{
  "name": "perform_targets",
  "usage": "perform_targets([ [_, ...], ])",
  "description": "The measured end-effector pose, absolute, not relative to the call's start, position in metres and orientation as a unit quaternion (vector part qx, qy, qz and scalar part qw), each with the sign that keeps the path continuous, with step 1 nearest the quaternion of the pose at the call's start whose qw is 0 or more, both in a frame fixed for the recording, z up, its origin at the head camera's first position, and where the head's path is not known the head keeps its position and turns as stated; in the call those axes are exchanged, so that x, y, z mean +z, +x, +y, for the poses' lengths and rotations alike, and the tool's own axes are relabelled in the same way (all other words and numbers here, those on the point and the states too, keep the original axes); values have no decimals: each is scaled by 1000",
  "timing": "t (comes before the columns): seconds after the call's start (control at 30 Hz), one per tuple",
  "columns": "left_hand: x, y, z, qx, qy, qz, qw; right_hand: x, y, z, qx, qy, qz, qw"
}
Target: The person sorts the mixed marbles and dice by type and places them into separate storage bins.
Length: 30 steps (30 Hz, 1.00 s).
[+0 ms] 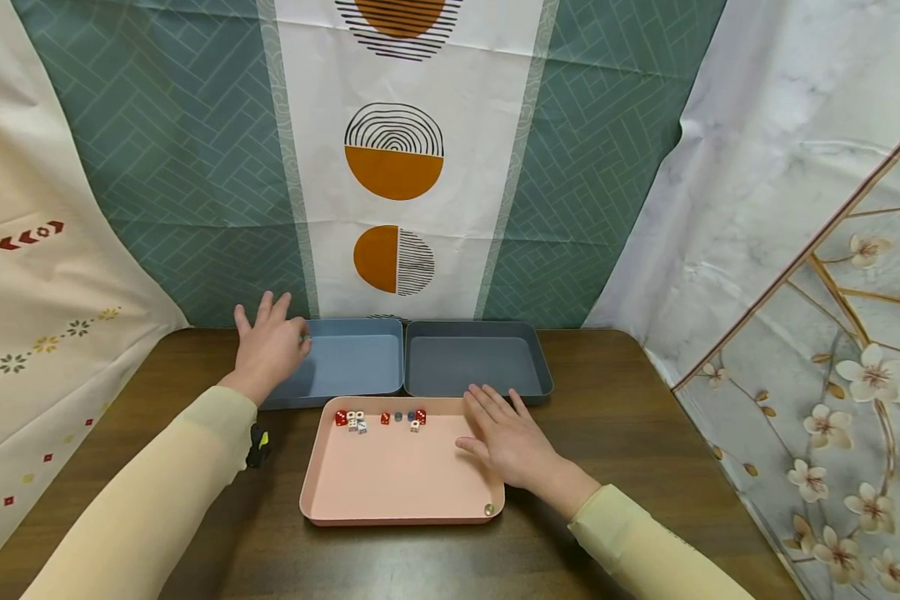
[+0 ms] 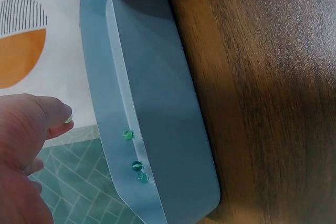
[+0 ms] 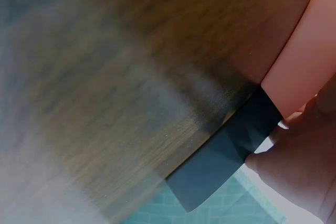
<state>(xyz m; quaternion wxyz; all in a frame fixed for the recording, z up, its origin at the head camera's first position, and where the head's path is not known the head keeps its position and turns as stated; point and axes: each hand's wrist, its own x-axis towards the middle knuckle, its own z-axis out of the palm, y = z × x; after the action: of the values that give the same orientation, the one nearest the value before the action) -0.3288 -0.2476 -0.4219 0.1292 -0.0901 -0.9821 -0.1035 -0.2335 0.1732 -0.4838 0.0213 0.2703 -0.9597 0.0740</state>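
My left hand point(image 1: 266, 346) is raised over the left end of the light blue tray point(image 1: 356, 362), pinching a small green marble point(image 2: 69, 119) between thumb and index finger while the other fingers spread upward. Inside that tray, the left wrist view shows green marbles point(image 2: 137, 166) along the near wall. My right hand point(image 1: 506, 437) is over the right side of the pink tray point(image 1: 397, 479), its fingers extended toward the dark grey tray point(image 1: 472, 358). Red dice point(image 1: 341, 417), white dice point(image 1: 353, 423) and two bluish marbles point(image 1: 398, 416) line the pink tray's far side. A greenish marble point(image 1: 489, 509) lies in its near right corner.
The blue and grey trays stand side by side at the back of the wooden table point(image 1: 607, 400), directly behind the pink tray. Patterned cloth point(image 1: 607, 167) hangs behind the table and along both sides.
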Motion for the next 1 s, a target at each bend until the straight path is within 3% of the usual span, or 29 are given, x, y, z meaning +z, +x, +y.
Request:
perform_targets([
  [1.0, -426, -338, -254, -93, -72, -988, 100, -481, -234, 170, 78, 272, -959, 25],
])
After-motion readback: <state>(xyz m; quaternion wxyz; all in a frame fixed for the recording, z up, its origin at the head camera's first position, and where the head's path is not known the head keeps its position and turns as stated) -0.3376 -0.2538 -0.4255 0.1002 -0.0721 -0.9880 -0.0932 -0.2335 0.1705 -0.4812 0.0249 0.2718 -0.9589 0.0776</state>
